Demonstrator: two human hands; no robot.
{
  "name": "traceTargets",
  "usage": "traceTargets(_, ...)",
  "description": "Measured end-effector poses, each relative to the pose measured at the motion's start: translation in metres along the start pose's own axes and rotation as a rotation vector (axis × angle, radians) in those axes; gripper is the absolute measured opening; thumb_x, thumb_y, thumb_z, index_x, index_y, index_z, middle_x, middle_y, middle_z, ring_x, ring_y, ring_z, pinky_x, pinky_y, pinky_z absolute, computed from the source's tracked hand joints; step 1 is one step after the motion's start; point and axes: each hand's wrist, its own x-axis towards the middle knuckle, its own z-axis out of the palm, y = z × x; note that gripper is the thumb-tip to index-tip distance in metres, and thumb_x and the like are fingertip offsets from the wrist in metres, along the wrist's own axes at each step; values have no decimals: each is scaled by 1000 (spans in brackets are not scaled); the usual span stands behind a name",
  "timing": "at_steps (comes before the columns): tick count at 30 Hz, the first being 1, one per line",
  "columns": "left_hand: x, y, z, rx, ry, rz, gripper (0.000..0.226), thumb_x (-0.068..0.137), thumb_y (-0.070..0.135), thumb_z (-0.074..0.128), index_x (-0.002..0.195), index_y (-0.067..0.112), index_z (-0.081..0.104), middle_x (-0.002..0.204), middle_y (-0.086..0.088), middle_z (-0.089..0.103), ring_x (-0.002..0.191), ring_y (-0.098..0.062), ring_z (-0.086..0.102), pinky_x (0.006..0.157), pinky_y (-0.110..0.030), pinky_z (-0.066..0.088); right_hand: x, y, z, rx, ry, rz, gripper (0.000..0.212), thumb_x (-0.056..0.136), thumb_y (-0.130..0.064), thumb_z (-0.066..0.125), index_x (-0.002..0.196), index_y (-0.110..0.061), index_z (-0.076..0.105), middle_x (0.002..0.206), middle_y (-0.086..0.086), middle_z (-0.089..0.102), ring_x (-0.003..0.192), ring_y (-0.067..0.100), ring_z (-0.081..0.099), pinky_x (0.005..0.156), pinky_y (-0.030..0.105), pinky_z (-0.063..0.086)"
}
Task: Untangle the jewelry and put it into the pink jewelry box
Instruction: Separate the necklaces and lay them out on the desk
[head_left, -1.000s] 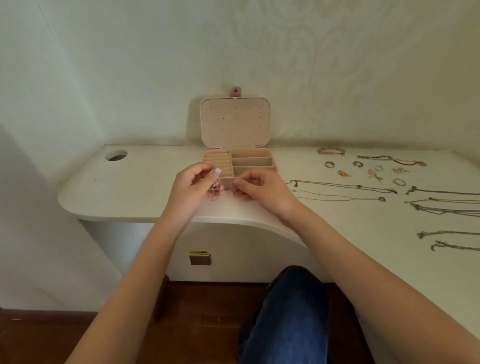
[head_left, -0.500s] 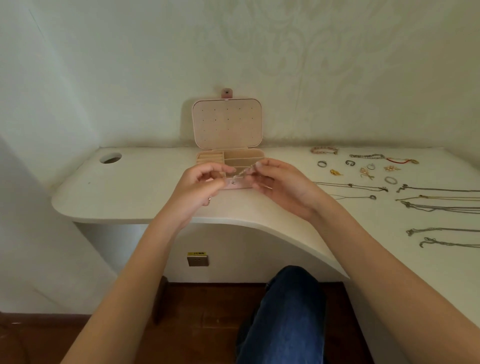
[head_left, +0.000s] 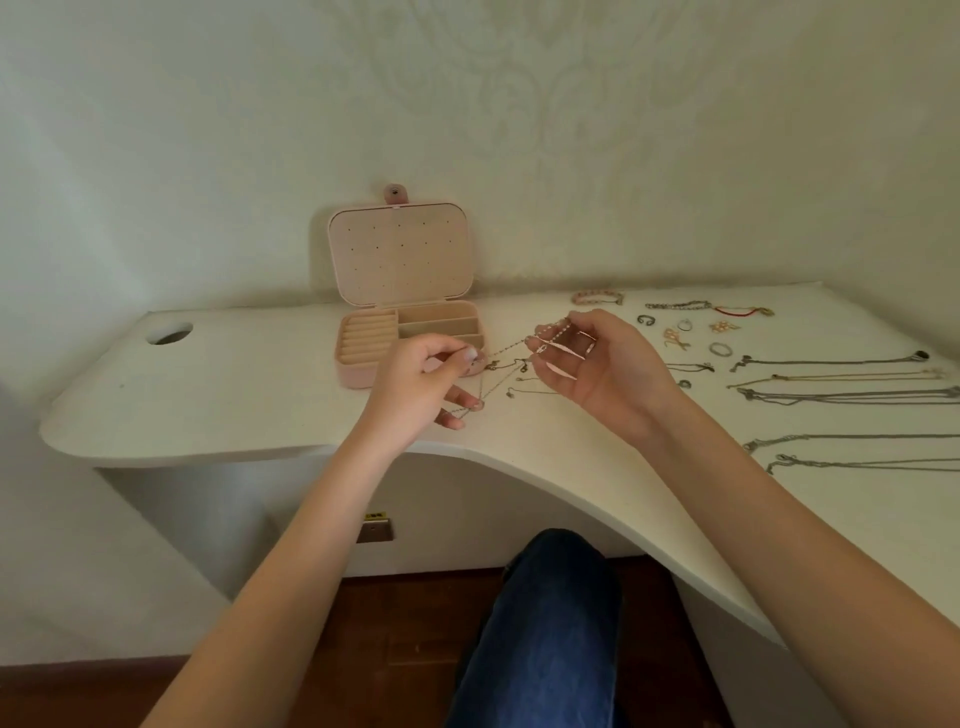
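Chain (head_left: 511, 347) stretched between hands above desk (head_left: 260, 400) front edge: left hand (head_left: 421, 387) pinching one end, right hand (head_left: 605, 364) pinching other; pink jewelry box (head_left: 410, 332) open just behind.

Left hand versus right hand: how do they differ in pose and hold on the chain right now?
1. The left hand is knuckles-up, fingers curled; the right hand is palm-up, fingers spread.
2. The left hand pinches the chain at its fingertips; the right hand has it draped across its fingers.
3. The left hand sits in front of the box; the right hand is beside it.

Both hold the same chain above the table.
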Motion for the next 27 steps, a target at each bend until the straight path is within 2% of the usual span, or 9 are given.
traceTargets(5, 2, 3, 19, 129, -40, 66, 13, 95, 14, 52, 91, 13, 64, 88, 2, 63, 50, -7, 61, 43, -22, 50, -10, -14, -16, -157, 15, 5, 18, 96, -17, 49, 79, -12, 51, 64, 1, 51, 54, 12, 54, 52, 24, 48)
traceTargets(9, 4, 6, 29, 53, -27, 31, 14, 94, 8, 52, 93, 5, 65, 81, -2, 60, 52, -6, 53, 49, -26, 55, -19, -25, -29, -275, -1, -15, 12, 97, -19, 49, 88, -13, 55, 55, -4, 39, 44, 8, 34, 44, 20, 32)
traceTargets(12, 6, 3, 34, 115, 56, 92, 19, 96, 8, 47, 95, 13, 65, 87, 2, 60, 64, -9, 55, 66, -28, 58, -26, -32, -38, -307, -4, -13, 13, 97, -21, 49, 93, -14, 59, 52, -6, 30, 40, 6, 22, 41, 18, 21)
traceTargets(15, 5, 2, 39, 308, -44, 178, 34, 97, 2, 37, 113, 14, 64, 103, -1, 59, 79, -14, 61, 82, -25, 53, -32, -38, -47, -378, -17, -24, 17, 97, -23, 50, 103, -15, 64, 55, -6, 28, 41, 6, 19, 42, 19, 17)
traceTargets(19, 0, 7, 45, 451, -208, 239, 44, 87, -9, 34, 75, 16, 69, 91, -24, 60, 85, -33, 59, 85, -38, 48, -38, -47, -56, -512, 14, -76, 17, 93, -22, 56, 102, -15, 69, 57, -6, 32, 44, 6, 25, 42, 18, 17)
traceTargets(21, -2, 11, 46, 322, -185, 171, 40, 85, -9, 34, 63, 14, 59, 83, -17, 59, 87, -30, 59, 91, -42, 50, -40, -52, -61, -614, 70, -100, 16, 92, -22, 59, 99, -15, 71, 58, -6, 37, 45, 7, 30, 40, 17, 21)
traceTargets(23, -5, 15, 45, 33, -159, 32, 40, 88, -9, 31, 60, 11, 52, 85, -8, 60, 95, -19, 62, 96, -38, 50, -43, -56, -69, -727, 116, -101, 15, 90, -21, 62, 97, -14, 72, 61, -5, 41, 48, 7, 35, 39, 17, 27)
traceTargets(25, -5, 15, 43, -254, -171, -88, 41, 90, -9, 30, 59, 10, 48, 90, -10, 65, 100, -21, 64, 96, -38, 49, -45, -58, -76, -821, 130, -49, 12, 87, -19, 66, 94, -14, 73, 64, -3, 47, 51, 7, 40, 41, 18, 34)
traceTargets(27, -4, 14, 41, -338, -121, -180, 38, 89, -8, 33, 60, 12, 48, 77, -8, 68, 91, -22, 66, 92, -40, 50, -47, -56, -81, -936, 144, 9, 8, 85, -17, 69, 90, -14, 73, 63, -1, 51, 51, 5, 46, 43, 19, 40)
